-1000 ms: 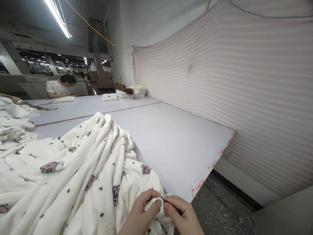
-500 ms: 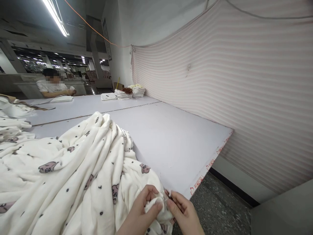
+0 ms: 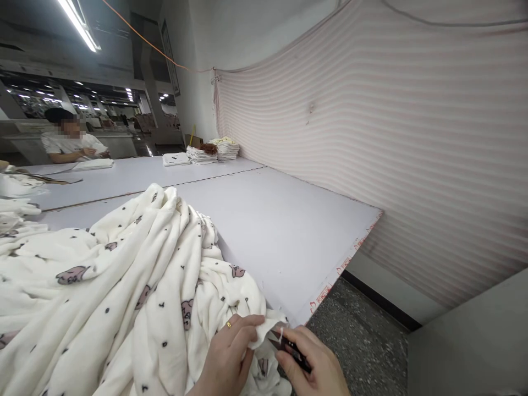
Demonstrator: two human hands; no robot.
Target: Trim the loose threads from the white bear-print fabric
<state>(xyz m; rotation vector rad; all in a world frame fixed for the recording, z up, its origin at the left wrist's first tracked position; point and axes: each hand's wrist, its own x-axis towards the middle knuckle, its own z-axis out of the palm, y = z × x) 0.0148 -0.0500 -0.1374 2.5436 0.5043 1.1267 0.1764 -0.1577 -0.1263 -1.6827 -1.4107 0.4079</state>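
A large heap of white fleece fabric, printed with small pink-brown animals and black marks, spreads over the left and front of the table. At its near right end my left hand is closed on a fold of the fabric, fingers pinching the edge. My right hand grips a pair of black thread snips. Their pointed blades lie against the raised fabric edge, just right of my left fingertips. A small white tuft shows near the blades.
The pale table ends at a taped right edge above a speckled floor. Folded cloth stacks stand at the back. A striped curtain hangs along the right. Across the table a person handles white cloth.
My left hand has turned over, its back now showing, and lifts the fabric edge. The snips have come into clearer view in my right hand. The whole view has shifted slightly.
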